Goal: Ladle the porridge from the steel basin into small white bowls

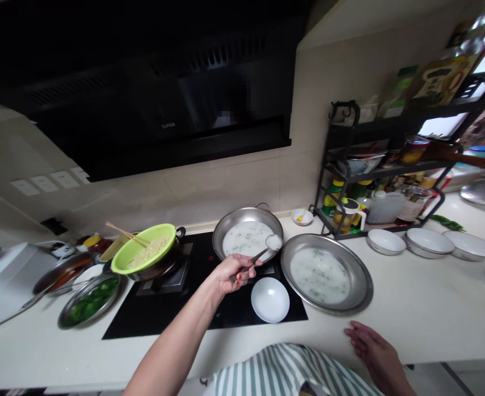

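Observation:
My left hand is closed round the handle of a small metal ladle. The ladle's round bowl is at the right side of a steel pan of milky white soup with dark green bits. Just below that hand stands a white bowl on the black cooktop. Close by on the right is a wide steel basin with similar white, green-flecked soup. My right hand, loosely open and holding nothing, is below this basin near the counter's front edge.
On the left, a green colander with noodles and chopsticks rests on a dark pot. A steel dish holds green leaves. At right are a black spice rack, several white bowls and a small dish.

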A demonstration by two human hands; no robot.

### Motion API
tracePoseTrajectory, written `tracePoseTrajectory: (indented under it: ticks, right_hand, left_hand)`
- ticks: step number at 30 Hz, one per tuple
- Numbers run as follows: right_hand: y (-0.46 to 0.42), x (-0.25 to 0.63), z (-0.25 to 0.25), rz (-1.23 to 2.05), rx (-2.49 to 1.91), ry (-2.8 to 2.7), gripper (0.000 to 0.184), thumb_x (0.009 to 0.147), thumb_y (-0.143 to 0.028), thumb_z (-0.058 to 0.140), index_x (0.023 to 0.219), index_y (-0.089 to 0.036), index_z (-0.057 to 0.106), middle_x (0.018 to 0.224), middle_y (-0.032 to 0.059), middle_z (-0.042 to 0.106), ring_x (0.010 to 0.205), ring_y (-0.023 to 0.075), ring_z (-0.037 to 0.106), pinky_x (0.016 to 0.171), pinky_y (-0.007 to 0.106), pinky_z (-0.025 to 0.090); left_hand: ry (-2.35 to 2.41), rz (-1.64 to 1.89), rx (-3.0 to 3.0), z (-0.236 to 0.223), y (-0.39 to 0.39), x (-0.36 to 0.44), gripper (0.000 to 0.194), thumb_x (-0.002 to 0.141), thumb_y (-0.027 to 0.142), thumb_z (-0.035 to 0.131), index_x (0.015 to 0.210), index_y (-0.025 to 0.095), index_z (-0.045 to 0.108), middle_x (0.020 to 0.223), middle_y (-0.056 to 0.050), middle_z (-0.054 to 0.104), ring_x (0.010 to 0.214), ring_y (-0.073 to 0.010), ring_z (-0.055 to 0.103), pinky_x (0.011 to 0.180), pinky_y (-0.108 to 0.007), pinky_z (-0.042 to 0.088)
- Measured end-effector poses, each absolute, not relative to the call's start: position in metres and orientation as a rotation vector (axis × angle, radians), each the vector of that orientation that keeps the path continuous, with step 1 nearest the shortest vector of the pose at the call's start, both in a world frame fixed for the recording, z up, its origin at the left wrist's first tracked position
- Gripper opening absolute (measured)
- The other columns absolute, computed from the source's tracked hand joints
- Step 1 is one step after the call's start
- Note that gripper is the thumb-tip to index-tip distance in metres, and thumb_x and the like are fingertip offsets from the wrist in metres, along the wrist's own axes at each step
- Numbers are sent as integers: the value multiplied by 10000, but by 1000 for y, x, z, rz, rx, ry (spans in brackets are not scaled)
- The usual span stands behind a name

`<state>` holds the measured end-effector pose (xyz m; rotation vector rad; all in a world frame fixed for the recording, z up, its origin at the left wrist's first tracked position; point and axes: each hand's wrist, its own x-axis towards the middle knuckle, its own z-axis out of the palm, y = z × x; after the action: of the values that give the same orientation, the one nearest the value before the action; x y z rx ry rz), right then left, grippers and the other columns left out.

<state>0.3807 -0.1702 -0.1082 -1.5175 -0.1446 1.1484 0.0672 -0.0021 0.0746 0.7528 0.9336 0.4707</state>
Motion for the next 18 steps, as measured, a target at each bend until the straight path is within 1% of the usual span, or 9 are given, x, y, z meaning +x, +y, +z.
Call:
tracePoseTrajectory:
  ticks: [4, 7, 11, 13, 14, 16, 18]
  right_hand:
    - [-172, 380, -110, 1140, -1515, -132, 426, 447, -310, 772, 827, -155, 657, 659, 72, 725, 520, 135, 577, 477, 230, 465]
    - [-174, 381, -111, 1139, -1521, -123, 420, 445, -308, 770, 818, -156, 653, 651, 71, 720, 519, 141, 582, 481, 240, 470]
    - [-177, 381, -111, 1141, -1522, -137, 402, 458, -316, 769, 812, -164, 654, 657, 69, 722, 507, 142, 574, 471, 247, 467]
    - [-178, 381, -111, 1139, -1519, -129, 404, 454, -315, 773, 812, -168, 655, 650, 62, 720, 508, 140, 574, 472, 244, 468]
    - [-178, 381, -112, 1137, -1514, -122, 411, 449, -315, 775, 814, -170, 655, 648, 58, 719, 513, 139, 576, 476, 241, 469]
    - [-178, 381, -112, 1136, -1507, -106, 425, 439, -312, 779, 820, -172, 654, 646, 53, 720, 522, 136, 578, 479, 232, 467]
    - [-178, 381, -113, 1146, -1509, -85, 428, 432, -304, 778, 819, -172, 652, 638, 52, 720, 520, 131, 572, 474, 224, 461]
  left_hand:
    - [901, 375, 760, 68, -9, 88, 184, 799, 85, 494, 931, 53, 619, 531, -1, 564, 301, -3, 272, 311, -122, 183]
    - [944, 301, 788, 55, -15, 108, 187, 791, 75, 466, 903, 62, 615, 521, -5, 567, 293, -10, 283, 315, -127, 186]
    - [1099, 191, 977, 31, -27, 135, 190, 788, 65, 439, 889, 94, 597, 495, -3, 569, 287, -41, 312, 334, -155, 223]
    - [1190, 110, 1196, 18, -35, 144, 224, 804, 59, 405, 912, 104, 595, 497, 7, 562, 301, -56, 337, 364, -172, 274]
    - [1227, 64, 1358, 13, -38, 148, 230, 811, 62, 401, 916, 107, 600, 508, 5, 564, 323, -69, 378, 392, -184, 318]
    - [1278, -8, 1678, 3, -44, 151, 187, 786, 64, 458, 876, 104, 618, 570, -33, 595, 444, -125, 524, 497, -235, 417]
    - [1302, -7, 1952, -4, -48, 151, 171, 713, 41, 546, 853, 89, 631, 698, -112, 643, 657, -231, 636, 639, -311, 468]
